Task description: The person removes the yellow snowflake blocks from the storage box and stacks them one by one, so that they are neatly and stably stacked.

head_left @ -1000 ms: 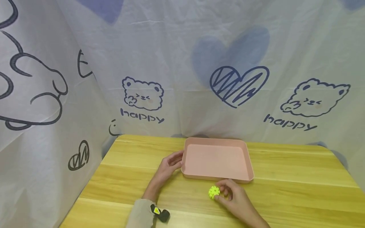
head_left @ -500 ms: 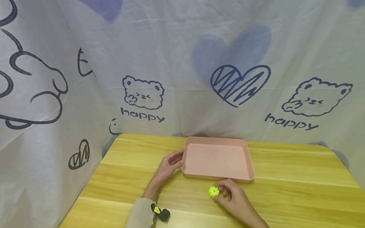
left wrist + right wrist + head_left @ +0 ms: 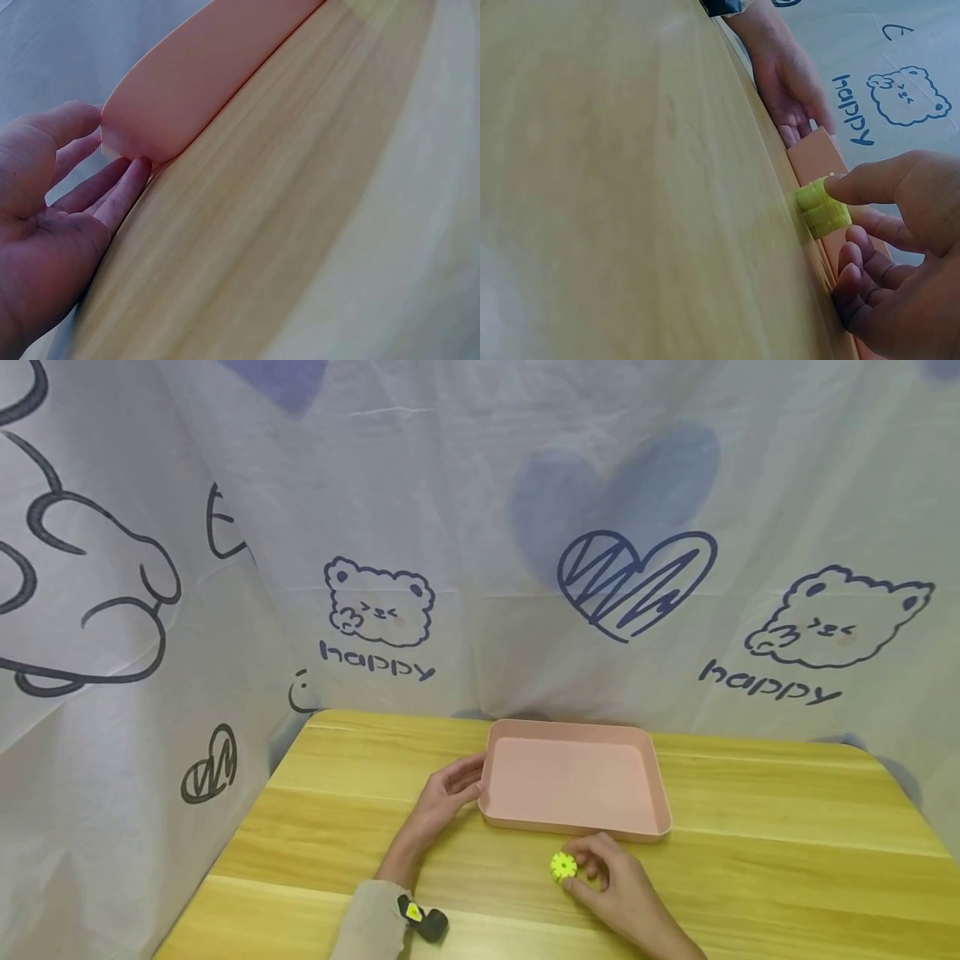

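In the head view a fluorescent yellow stack of notched plastic discs [image 3: 563, 867], with a small hole in its middle, is pinched between the thumb and index finger of my right hand [image 3: 622, 887]. The right wrist view shows the stack [image 3: 825, 210] from the side, layered and thick, close over the tabletop. A shallow pink rectangular tray [image 3: 573, 781] lies just beyond it, with nothing in it. My left hand [image 3: 438, 797] rests against the tray's left side. In the left wrist view its relaxed fingers touch the tray's corner [image 3: 142, 124].
The wood-grain table [image 3: 337, 827] runs back to a white cloth curtain [image 3: 480, 527] printed with hearts, bears and lettering. A second curtain side stands at the left. A black camera strap [image 3: 426, 920] sits on the left wrist.
The head view has shifted very slightly. Both hands, the disc stack and the tray otherwise stay in place.
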